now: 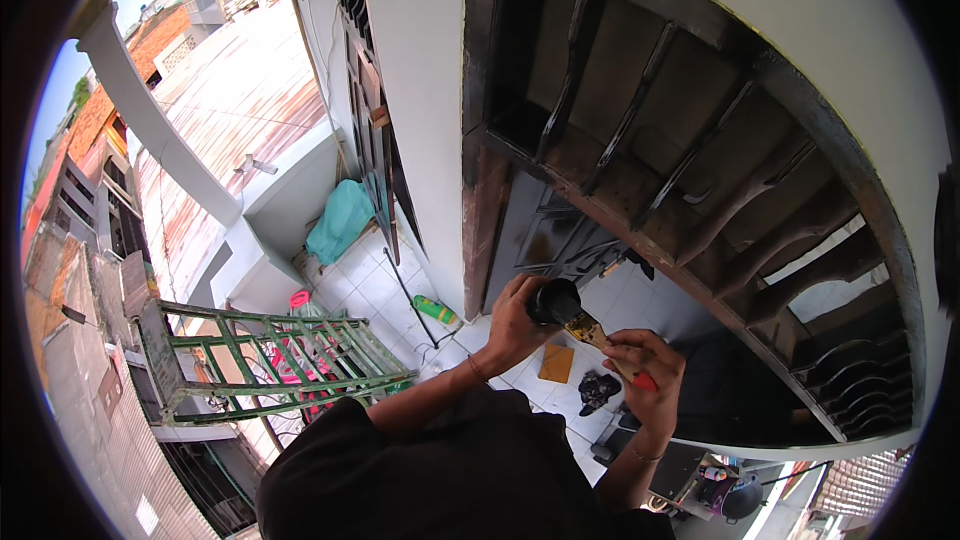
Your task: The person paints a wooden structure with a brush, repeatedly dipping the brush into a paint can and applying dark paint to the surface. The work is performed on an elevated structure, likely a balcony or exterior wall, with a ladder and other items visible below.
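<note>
My left hand point(510, 330) is closed around a small black cup point(553, 298) in front of my chest. In my right hand point(652, 372) is a paintbrush point(592, 332) with a pale handle, its red end showing by my palm. The brush head meets the cup's rim; its bristle tips are hard to make out. Above both hands stretches a dark wooden window frame point(620, 202) with wavy upright bars point(632, 90). Some bars look glossy black, while others toward the right are duller brown.
A green, paint-worn ladder point(270, 365) stands at my left. On the white tiled floor lie a green bottle point(434, 310), a brown square piece point(556, 363) and a crumpled black bundle point(599, 392). A teal cloth point(342, 222) covers something by the low wall. Dark door point(545, 230) below the frame.
</note>
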Action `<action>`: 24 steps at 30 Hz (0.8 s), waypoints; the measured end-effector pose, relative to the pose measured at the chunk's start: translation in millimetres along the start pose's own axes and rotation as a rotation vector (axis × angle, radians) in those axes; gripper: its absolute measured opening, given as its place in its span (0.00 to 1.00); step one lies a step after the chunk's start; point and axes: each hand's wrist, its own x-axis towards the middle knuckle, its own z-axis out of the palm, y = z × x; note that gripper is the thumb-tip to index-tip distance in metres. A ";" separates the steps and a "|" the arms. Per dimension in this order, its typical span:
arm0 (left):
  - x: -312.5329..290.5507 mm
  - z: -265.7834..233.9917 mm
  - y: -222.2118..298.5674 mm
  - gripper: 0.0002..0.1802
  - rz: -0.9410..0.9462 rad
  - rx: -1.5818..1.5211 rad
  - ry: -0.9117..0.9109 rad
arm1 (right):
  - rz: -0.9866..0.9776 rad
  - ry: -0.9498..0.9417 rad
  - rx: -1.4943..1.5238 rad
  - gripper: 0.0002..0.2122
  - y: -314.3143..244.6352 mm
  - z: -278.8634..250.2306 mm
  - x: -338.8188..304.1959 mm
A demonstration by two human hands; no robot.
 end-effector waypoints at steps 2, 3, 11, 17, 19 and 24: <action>7.8 -0.3 -8.7 0.33 -0.025 -0.016 0.016 | 0.000 0.007 -0.012 0.15 -0.6 6.9 7.1; 12.0 -1.5 -12.9 0.33 -0.035 -0.027 0.023 | -0.004 0.016 -0.022 0.15 0.0 12.6 9.9; 48.3 -31.5 -43.9 0.32 -0.071 -0.070 0.054 | -0.051 0.147 0.013 0.09 15.7 75.5 45.6; 81.7 -45.9 -73.6 0.32 -0.043 -0.034 0.073 | 0.306 0.323 0.330 0.05 50.2 125.7 66.4; 93.0 -49.9 -85.7 0.32 -0.080 -0.057 0.061 | 0.325 0.347 0.383 0.06 57.9 141.9 77.5; 122.4 -58.7 -117.4 0.33 -0.089 -0.009 0.062 | 0.361 0.439 0.524 0.06 78.4 184.9 96.9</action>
